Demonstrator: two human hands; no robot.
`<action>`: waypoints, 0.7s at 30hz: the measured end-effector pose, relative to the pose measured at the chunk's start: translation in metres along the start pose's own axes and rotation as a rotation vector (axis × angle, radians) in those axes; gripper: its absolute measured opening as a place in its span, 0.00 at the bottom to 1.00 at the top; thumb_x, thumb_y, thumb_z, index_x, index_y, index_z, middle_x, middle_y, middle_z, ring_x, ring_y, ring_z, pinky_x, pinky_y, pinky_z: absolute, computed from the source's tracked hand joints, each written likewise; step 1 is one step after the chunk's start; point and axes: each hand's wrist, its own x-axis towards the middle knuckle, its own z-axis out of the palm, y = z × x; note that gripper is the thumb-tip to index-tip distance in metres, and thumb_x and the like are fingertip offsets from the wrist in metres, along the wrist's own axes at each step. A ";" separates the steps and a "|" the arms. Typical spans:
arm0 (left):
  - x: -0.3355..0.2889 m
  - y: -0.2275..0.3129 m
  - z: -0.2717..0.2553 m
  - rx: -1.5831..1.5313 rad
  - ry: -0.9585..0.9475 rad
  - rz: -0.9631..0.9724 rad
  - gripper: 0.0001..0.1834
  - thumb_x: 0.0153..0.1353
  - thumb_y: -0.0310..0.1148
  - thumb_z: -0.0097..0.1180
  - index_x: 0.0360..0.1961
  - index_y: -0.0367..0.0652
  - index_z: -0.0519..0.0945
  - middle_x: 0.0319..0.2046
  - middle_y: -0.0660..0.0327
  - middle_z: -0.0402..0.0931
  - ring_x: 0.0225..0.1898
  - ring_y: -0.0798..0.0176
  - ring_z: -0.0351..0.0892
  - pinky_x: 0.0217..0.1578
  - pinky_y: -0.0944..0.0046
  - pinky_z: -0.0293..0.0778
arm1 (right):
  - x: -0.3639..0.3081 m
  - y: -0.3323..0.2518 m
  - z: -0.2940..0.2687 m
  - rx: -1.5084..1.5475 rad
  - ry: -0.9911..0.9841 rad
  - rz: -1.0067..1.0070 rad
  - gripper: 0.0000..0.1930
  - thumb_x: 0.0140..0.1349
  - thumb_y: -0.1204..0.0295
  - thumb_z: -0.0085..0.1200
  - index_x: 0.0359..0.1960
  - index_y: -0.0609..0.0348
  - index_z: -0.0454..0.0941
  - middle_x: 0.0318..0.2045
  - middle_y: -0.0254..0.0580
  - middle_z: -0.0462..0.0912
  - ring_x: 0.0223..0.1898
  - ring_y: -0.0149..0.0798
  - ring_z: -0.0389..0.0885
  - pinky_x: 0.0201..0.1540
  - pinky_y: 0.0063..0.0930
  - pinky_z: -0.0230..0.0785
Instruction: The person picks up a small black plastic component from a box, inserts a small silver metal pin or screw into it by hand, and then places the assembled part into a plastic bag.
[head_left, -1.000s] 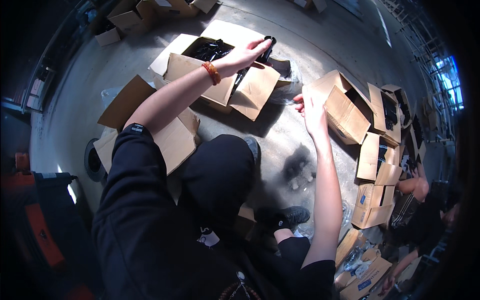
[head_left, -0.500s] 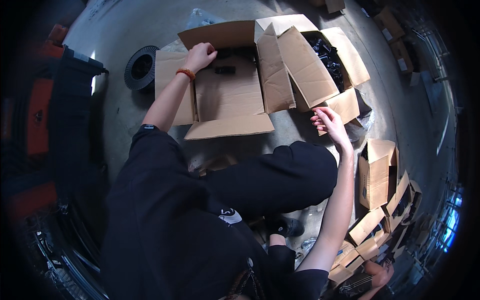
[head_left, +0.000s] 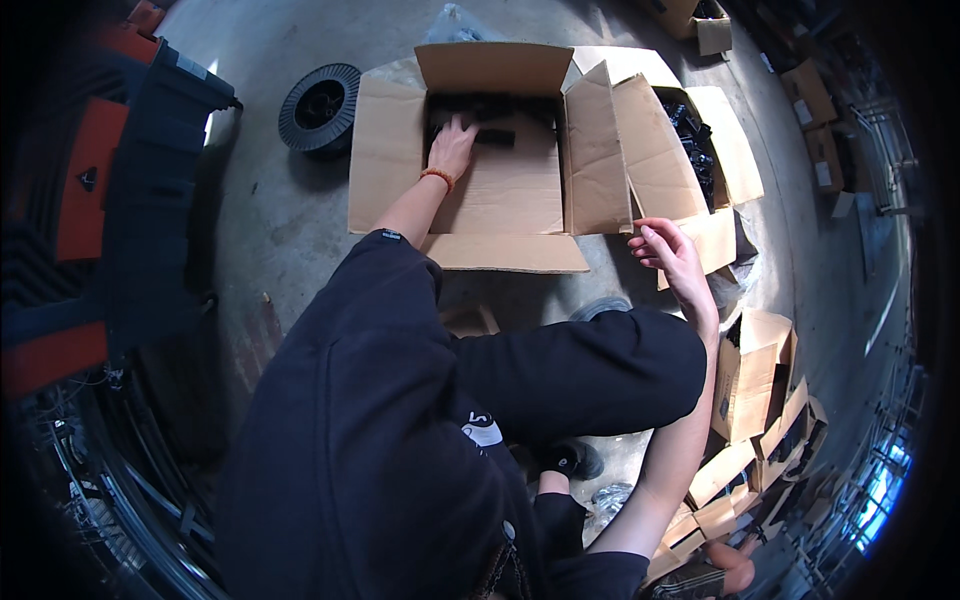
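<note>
Reaches at twelve o'clock of the view with the left hand [head_left: 455,145], down inside the box [head_left: 500,205], fingers bent and partly lost in shadow; cannot tell how far open, or whether gripping anything; compared with half a second ago, has moved from over the far-left corner to further in above the box floor; compared with a second ago, has left the second box [head_left: 728,145], between one and two o'clock, and the black part pinched there.

Shows a black part [head_left: 495,138] on the box floor, also at twelve, just on the three o'clock side of those fingers, as half a second ago; shows more dark parts [head_left: 505,103] along the far wall, too shadowed to count.

Holds the right hand [head_left: 672,255] between two and three o'clock, loosely curled, half open, with nothing visible in the grasp; hangs just beside the near corner of the side flap [head_left: 597,150], touching or not impossible to tell.

Has a spool [head_left: 320,105] near eleven, beside the box; a dark bin [head_left: 165,190] between nine and ten; a third box [head_left: 745,380] between three and four.
</note>
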 end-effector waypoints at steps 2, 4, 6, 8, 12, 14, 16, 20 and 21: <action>-0.009 0.000 0.001 -0.009 0.131 0.018 0.26 0.46 0.21 0.58 0.50 0.44 0.75 0.56 0.47 0.65 0.54 0.42 0.69 0.51 0.49 0.74 | -0.002 0.007 -0.003 0.004 -0.001 0.021 0.14 0.70 0.65 0.50 0.51 0.60 0.76 0.36 0.34 0.82 0.35 0.22 0.76 0.39 0.16 0.69; -0.016 -0.013 0.003 0.097 0.188 0.023 0.19 0.49 0.20 0.56 0.45 0.40 0.77 0.53 0.47 0.69 0.59 0.39 0.67 0.51 0.49 0.75 | -0.003 0.003 0.000 -0.004 -0.010 0.025 0.14 0.70 0.66 0.50 0.51 0.60 0.76 0.35 0.34 0.82 0.35 0.22 0.77 0.39 0.15 0.69; -0.016 -0.014 -0.001 0.126 0.105 0.025 0.14 0.51 0.20 0.54 0.41 0.41 0.80 0.48 0.46 0.74 0.59 0.38 0.67 0.51 0.49 0.75 | -0.005 0.002 -0.001 0.009 -0.006 0.016 0.14 0.70 0.66 0.49 0.51 0.60 0.76 0.35 0.34 0.82 0.35 0.22 0.77 0.39 0.16 0.69; -0.004 -0.011 -0.011 -0.092 0.024 -0.094 0.13 0.53 0.21 0.52 0.40 0.41 0.82 0.50 0.50 0.76 0.56 0.43 0.72 0.51 0.51 0.76 | -0.005 0.007 0.000 0.014 -0.004 0.025 0.14 0.70 0.66 0.49 0.51 0.60 0.76 0.36 0.34 0.82 0.35 0.22 0.77 0.39 0.16 0.70; 0.017 -0.001 -0.027 -0.410 0.183 -0.030 0.16 0.55 0.23 0.51 0.46 0.43 0.81 0.55 0.55 0.74 0.51 0.48 0.77 0.52 0.54 0.76 | -0.002 0.001 0.006 0.024 -0.006 0.031 0.14 0.70 0.65 0.50 0.51 0.60 0.76 0.36 0.34 0.82 0.35 0.22 0.77 0.39 0.16 0.70; 0.018 0.013 -0.023 -0.324 0.156 0.124 0.18 0.55 0.24 0.52 0.47 0.43 0.80 0.55 0.54 0.74 0.53 0.50 0.76 0.52 0.54 0.76 | -0.003 -0.003 0.008 0.036 -0.007 0.031 0.14 0.70 0.65 0.51 0.51 0.60 0.76 0.36 0.34 0.82 0.35 0.22 0.77 0.39 0.15 0.70; 0.009 0.033 -0.017 -0.130 0.014 0.111 0.21 0.53 0.26 0.55 0.51 0.44 0.77 0.60 0.56 0.68 0.54 0.45 0.74 0.51 0.52 0.77 | -0.008 -0.003 0.005 0.046 0.011 0.029 0.15 0.69 0.64 0.51 0.51 0.59 0.76 0.36 0.34 0.82 0.36 0.22 0.77 0.39 0.15 0.70; 0.012 0.033 -0.006 0.072 -0.124 0.092 0.26 0.48 0.26 0.60 0.52 0.45 0.72 0.58 0.55 0.64 0.47 0.38 0.75 0.42 0.47 0.80 | -0.008 -0.001 0.006 0.028 -0.004 0.035 0.15 0.69 0.64 0.52 0.51 0.59 0.77 0.35 0.33 0.82 0.36 0.22 0.77 0.40 0.15 0.70; 0.013 0.029 -0.002 0.098 -0.115 0.088 0.26 0.47 0.25 0.61 0.51 0.45 0.72 0.56 0.54 0.65 0.46 0.39 0.75 0.41 0.47 0.80 | -0.007 -0.001 0.008 0.020 -0.011 0.030 0.15 0.69 0.64 0.52 0.51 0.59 0.77 0.35 0.33 0.82 0.36 0.22 0.77 0.40 0.15 0.70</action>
